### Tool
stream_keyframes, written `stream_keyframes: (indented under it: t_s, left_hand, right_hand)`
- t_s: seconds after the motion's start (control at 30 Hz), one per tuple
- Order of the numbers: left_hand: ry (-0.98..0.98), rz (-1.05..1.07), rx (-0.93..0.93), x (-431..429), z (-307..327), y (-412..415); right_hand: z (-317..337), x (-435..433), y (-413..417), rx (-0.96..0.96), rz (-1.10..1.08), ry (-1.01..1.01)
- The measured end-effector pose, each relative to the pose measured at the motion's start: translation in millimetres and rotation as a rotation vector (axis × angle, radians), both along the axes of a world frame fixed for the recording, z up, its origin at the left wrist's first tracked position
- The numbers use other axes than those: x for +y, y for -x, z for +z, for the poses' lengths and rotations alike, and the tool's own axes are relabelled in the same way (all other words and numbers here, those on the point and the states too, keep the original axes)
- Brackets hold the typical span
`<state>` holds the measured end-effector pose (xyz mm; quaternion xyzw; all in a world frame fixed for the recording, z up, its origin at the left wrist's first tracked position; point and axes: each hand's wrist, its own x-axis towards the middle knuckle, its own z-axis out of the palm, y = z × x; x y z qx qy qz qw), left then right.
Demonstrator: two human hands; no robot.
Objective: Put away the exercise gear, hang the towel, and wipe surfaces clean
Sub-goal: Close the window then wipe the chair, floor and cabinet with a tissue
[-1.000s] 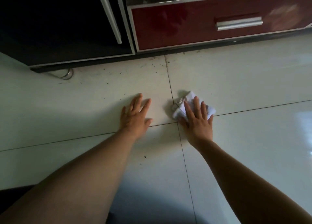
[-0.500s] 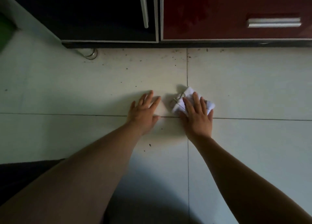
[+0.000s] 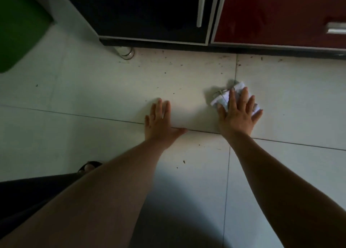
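Seen from the head camera, both arms reach straight out over the tiled floor (image 3: 93, 90), the left hand (image 3: 161, 123) lying flat and empty with fingers together, the right hand (image 3: 237, 115) pressing spread fingers on a crumpled white cloth (image 3: 223, 98) near the cabinet (image 3: 149, 14).

A black cabinet door (image 3: 146, 10) with a vertical silver handle (image 3: 200, 6) stands beside a red drawer (image 3: 277, 14) with a horizontal handle (image 3: 336, 30). A metal foot (image 3: 126, 52) shows under the cabinet's left corner. A green object (image 3: 16, 29) sits at far left. Dark specks (image 3: 184, 161) dot the pale tiles.
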<state>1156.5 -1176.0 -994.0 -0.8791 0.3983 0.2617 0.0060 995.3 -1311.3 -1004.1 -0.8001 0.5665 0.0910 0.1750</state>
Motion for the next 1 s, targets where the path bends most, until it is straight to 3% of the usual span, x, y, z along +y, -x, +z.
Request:
stream_keyframes:
  t_s: [0.17,0.23,0.4,0.5,0.8,0.9,1.0]
  left_hand:
    - [0.003,-0.058,-0.033,3.4,-3.9,-6.2]
    - [0.020,-0.066,-0.039,5.0,-4.5,-7.5]
    - [0.028,-0.061,-0.035,3.7,-3.6,-8.6]
    - [0.044,-0.063,-0.043,3.9,-1.9,-9.2]
    - [0.101,-0.207,-0.093,28.9,-0.1,-36.9]
    - [0.020,-0.183,-0.077,25.4,-0.7,-41.0]
    - [0.000,-0.196,-0.071,22.0,-1.4,-42.7]
  right_hand:
    - [0.5,26.6,-9.8,-0.027,0.288,0.013]
    - [-1.0,42.8,5.7,-0.025,0.306,0.024]
    - [-4.6,34.6,-17.0,-0.061,-0.074,-0.006]
    - [-4.6,20.2,-43.6,-0.021,-0.154,-0.017]
    - [1.0,42.7,-30.0,-0.007,0.368,0.027]
    - [-1.3,45.6,-16.2,-0.011,0.376,0.013]
    - [-2.2,35.4,-30.1,0.021,0.245,0.007]
